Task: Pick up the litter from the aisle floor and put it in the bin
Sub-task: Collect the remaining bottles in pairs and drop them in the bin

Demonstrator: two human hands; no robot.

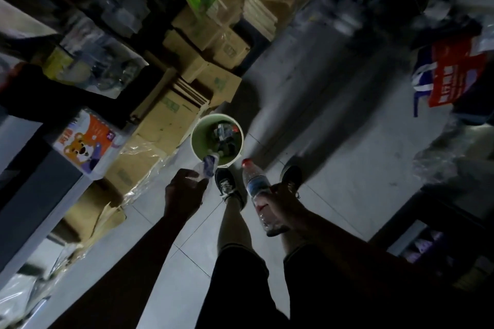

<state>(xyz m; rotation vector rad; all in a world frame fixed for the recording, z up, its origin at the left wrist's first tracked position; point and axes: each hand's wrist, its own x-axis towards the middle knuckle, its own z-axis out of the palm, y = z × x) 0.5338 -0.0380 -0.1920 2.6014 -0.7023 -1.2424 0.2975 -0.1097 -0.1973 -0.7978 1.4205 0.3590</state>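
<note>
Down the middle, the grey floor [334,141] runs open between boxes [171,115] on the left and bags on the right. Near the boxes stands the bin [197,149], litter inside. Just over its near rim the left hand [184,192] pinches a crumpled bottle [209,165]; the right hand [283,203] grips a red-capped bottle [255,181] beside it.

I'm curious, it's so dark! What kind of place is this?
Probably a shop's stockroom aisle: stacked cardboard boxes line the tiled floor, packaged goods fill the shelves, and a green bin stands between.
</note>
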